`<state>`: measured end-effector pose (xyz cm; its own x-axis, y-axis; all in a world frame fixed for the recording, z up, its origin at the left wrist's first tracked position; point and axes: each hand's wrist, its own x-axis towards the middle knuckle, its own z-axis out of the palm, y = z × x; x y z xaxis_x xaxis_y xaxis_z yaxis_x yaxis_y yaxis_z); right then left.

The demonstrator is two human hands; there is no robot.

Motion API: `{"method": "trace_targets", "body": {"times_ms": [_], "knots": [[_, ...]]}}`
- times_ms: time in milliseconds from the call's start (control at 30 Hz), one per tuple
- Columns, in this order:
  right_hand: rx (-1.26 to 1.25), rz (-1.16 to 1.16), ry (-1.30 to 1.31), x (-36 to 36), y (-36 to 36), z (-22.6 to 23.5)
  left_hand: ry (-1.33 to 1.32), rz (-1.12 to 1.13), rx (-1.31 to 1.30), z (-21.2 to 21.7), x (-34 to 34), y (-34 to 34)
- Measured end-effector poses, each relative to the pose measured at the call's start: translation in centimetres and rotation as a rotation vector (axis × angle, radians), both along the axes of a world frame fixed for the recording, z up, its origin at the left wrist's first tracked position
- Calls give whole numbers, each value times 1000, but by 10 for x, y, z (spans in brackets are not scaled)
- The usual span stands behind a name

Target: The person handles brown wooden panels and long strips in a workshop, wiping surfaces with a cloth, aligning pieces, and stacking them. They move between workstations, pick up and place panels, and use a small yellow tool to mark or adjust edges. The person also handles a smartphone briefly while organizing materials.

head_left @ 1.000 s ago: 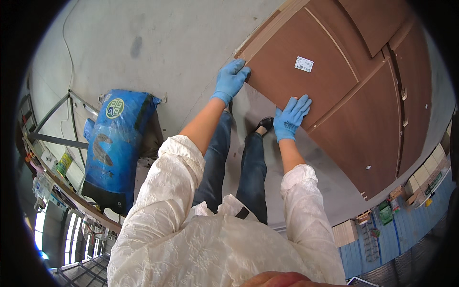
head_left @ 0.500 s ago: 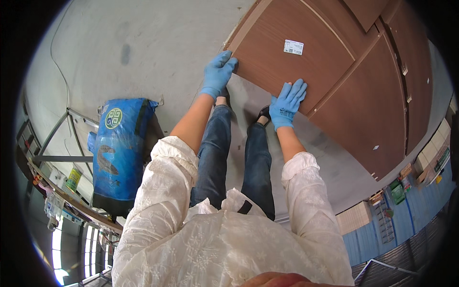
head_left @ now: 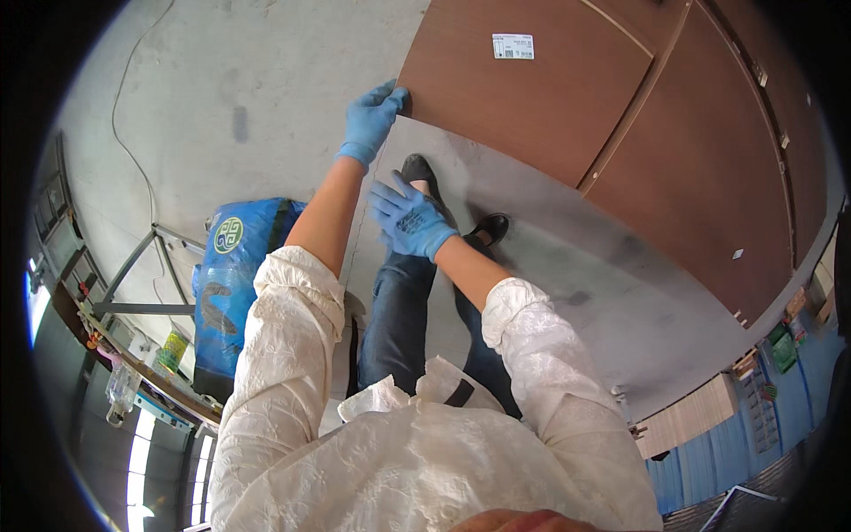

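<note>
A brown wood-grain panel (head_left: 532,97) with a white label (head_left: 513,46) lies at the upper right. My left hand (head_left: 370,124), in a blue glove, is closed on its near left corner; the fingertips are partly hidden at the edge. My right hand (head_left: 412,220), also gloved in blue, is off the panel, over my legs and near my left shoe (head_left: 420,168). Its fingers are stretched toward the left, holding nothing visible.
A second brown panel (head_left: 696,160) adjoins on the right, with more beyond it. A blue printed sack (head_left: 232,284) stands at my left beside a metal frame (head_left: 146,309). A thin cable (head_left: 120,106) runs over the grey floor (head_left: 266,71). Shelving (head_left: 151,372) curves along the lower left.
My right hand has left the panel's near edge and swung left over my legs. The left hand is still at the panel's corner. The view has shifted, and more floor shows before the panel.
</note>
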<state>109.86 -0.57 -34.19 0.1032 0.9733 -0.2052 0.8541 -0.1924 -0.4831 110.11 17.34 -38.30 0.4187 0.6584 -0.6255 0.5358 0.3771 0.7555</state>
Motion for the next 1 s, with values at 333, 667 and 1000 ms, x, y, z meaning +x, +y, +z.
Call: {"method": "trace_targets", "body": {"times_ms": [333,667,1000], "knots": [[218,-558,-185,70,-12,-29,-149,-8,114,-28,-13,2],[551,-373,-329,120,-125,-44,-400,-46,228,-46,-26,1],[523,-348,-751,171,-194,-86,-651,-88,444,-81,-33,6]]}}
